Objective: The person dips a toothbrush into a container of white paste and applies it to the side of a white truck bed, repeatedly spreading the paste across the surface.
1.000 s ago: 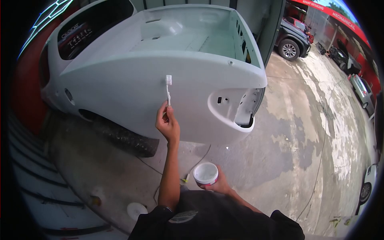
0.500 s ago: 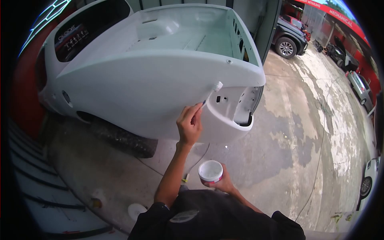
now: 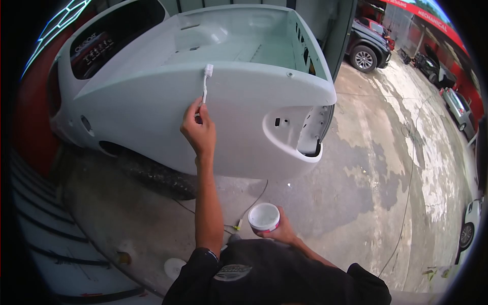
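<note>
My left hand (image 3: 200, 128) is raised before the pale side panel (image 3: 152, 117) of a pickup truck bed. Its fingers pinch the thin handle of a small white-headed brush (image 3: 209, 71). The brush head lies against the panel's upper edge in view; whether it touches cannot be told. Lower down, near my body, my right hand (image 3: 283, 229) is wrapped round an uncovered white tub (image 3: 264, 217) with a pinkish-red label. Pale material coats the tub's inside.
A tyre (image 3: 152, 175) sits beneath the panel. A cable (image 3: 254, 203) runs over the concrete floor (image 3: 335, 213). By my left side on the floor is a white round lid-like disc (image 3: 174, 268). Other vehicles, including a dark one (image 3: 368, 48), stand to the right.
My left hand has moved left with the brush, from near the tail-light recess to the middle of the panel's top edge. The tub has shifted slightly left.
</note>
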A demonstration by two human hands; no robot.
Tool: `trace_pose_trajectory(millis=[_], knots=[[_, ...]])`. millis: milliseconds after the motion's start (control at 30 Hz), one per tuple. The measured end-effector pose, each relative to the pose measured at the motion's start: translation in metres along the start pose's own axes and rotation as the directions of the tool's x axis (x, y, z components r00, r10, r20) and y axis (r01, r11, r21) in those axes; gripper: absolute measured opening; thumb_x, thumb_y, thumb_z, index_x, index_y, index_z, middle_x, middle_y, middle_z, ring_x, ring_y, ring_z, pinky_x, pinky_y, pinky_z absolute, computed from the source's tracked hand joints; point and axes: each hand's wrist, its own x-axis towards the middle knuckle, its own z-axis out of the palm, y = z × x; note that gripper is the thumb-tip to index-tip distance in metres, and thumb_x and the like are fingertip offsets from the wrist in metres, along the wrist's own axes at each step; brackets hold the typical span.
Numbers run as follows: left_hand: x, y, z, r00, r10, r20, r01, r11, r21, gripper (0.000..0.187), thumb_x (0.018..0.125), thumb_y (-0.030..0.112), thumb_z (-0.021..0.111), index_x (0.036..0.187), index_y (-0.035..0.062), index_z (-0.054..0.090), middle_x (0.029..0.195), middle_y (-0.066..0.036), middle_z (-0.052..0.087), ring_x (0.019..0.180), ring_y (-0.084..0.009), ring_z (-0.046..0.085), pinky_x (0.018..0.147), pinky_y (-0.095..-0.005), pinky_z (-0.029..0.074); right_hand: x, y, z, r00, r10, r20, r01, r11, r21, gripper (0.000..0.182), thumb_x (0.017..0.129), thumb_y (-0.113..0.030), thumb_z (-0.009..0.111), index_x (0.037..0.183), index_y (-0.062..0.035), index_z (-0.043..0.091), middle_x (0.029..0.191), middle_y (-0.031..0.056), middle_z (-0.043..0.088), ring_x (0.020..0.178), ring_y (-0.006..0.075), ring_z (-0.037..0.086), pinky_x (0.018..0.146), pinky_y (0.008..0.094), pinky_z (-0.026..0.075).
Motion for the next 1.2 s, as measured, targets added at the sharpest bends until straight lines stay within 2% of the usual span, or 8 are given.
trace_pose_trajectory(millis=[200, 367, 500, 600, 700, 800, 1033, 1200], knots=[[-0.016, 0.049, 0.008, 0.890, 0.298, 0.346, -0.311, 0.950, -0.019, 0.021, 0.097, -0.001, 0.071, 0.118, -0.0007, 0.076, 0.094, -0.017, 0.072, 0.079, -0.0345, 0.072, 0.071, -0.0411, 0.057, 0.001, 0.005, 0.000, 1.000, 0.020, 0.017, -0.020, 1.000, -0.015, 0.114, 0.063, -0.030, 0.104, 0.153, -0.0006, 0.041, 0.139, 0.0162, 0.065, 0.134, 0.0285, 0.063, 0.115, 0.0428, 0.049], [0.081, 0.043, -0.038, 0.974, 0.166, 0.154, -0.211, 0.913, 0.349, 0.019, 0.100, 0.005, 0.068, 0.117, 0.0027, 0.078, 0.096, -0.016, 0.074, 0.086, -0.0391, 0.073, 0.073, -0.0476, 0.058, -0.004, -0.007, 0.001, 1.000, 0.019, 0.000, -0.019, 0.999, 0.031, 0.108, 0.063, -0.029, 0.106, 0.148, -0.0014, 0.045, 0.138, 0.0152, 0.065, 0.131, 0.0263, 0.063, 0.114, 0.0427, 0.050], [0.107, 0.057, -0.039, 0.941, 0.044, 0.336, -0.254, 0.748, 0.613, 0.016, 0.103, 0.012, 0.066, 0.110, 0.0048, 0.078, 0.098, -0.017, 0.075, 0.090, -0.0424, 0.073, 0.076, -0.0520, 0.059, -0.004, 0.002, 0.001, 0.999, 0.008, -0.044, -0.007, 1.000, 0.016, 0.106, 0.063, -0.028, 0.106, 0.146, -0.0016, 0.045, 0.137, 0.0148, 0.065, 0.131, 0.0261, 0.063, 0.114, 0.0431, 0.050], [0.080, 0.081, -0.026, 0.856, 0.127, 0.501, -0.393, 0.790, 0.470, 0.015, 0.103, 0.010, 0.065, 0.108, 0.0050, 0.078, 0.096, -0.016, 0.074, 0.090, -0.0420, 0.073, 0.075, -0.0519, 0.059, -0.001, 0.008, 0.000, 0.999, 0.031, -0.035, -0.031, 1.000, -0.001, 0.108, 0.063, -0.028, 0.106, 0.147, -0.0012, 0.044, 0.137, 0.0147, 0.064, 0.131, 0.0261, 0.063, 0.114, 0.0432, 0.050], [0.076, 0.088, -0.037, 0.892, 0.260, 0.370, -0.387, 0.863, 0.326, 0.015, 0.102, 0.009, 0.065, 0.109, 0.0042, 0.078, 0.095, -0.017, 0.073, 0.088, -0.0427, 0.072, 0.074, -0.0516, 0.058, 0.001, 0.001, -0.002, 0.999, 0.039, -0.011, -0.039, 0.999, 0.003, 0.109, 0.063, -0.028, 0.106, 0.147, -0.0010, 0.042, 0.137, 0.0147, 0.064, 0.130, 0.0258, 0.063, 0.113, 0.0431, 0.050], [0.095, 0.058, -0.048, 0.949, 0.136, 0.284, -0.267, 0.827, 0.494, 0.016, 0.102, 0.009, 0.066, 0.110, 0.0036, 0.078, 0.095, -0.018, 0.073, 0.087, -0.0428, 0.072, 0.076, -0.0514, 0.057, 0.003, 0.001, 0.002, 0.999, 0.009, -0.033, -0.009, 1.000, 0.003, 0.109, 0.064, -0.029, 0.106, 0.147, -0.0006, 0.042, 0.137, 0.0150, 0.064, 0.130, 0.0257, 0.064, 0.113, 0.0433, 0.050], [0.061, 0.087, -0.039, 0.884, 0.247, 0.396, -0.370, 0.888, 0.273, 0.016, 0.102, 0.008, 0.065, 0.109, 0.0008, 0.078, 0.094, -0.018, 0.073, 0.088, -0.0415, 0.072, 0.076, -0.0490, 0.058, 0.006, 0.000, 0.003, 1.000, 0.019, -0.014, -0.020, 1.000, -0.022, 0.108, 0.063, -0.030, 0.106, 0.147, -0.0002, 0.043, 0.137, 0.0157, 0.065, 0.131, 0.0257, 0.063, 0.113, 0.0434, 0.050], [0.094, 0.084, -0.040, 0.929, 0.052, 0.367, -0.284, 0.735, 0.616, 0.014, 0.101, 0.006, 0.065, 0.105, 0.0019, 0.077, 0.092, -0.018, 0.072, 0.090, -0.0411, 0.074, 0.077, -0.0502, 0.060, 0.005, -0.001, 0.003, 0.999, 0.048, 0.004, -0.048, 0.998, -0.041, 0.108, 0.063, -0.031, 0.106, 0.146, -0.0006, 0.044, 0.137, 0.0156, 0.065, 0.130, 0.0253, 0.063, 0.113, 0.0428, 0.051]])
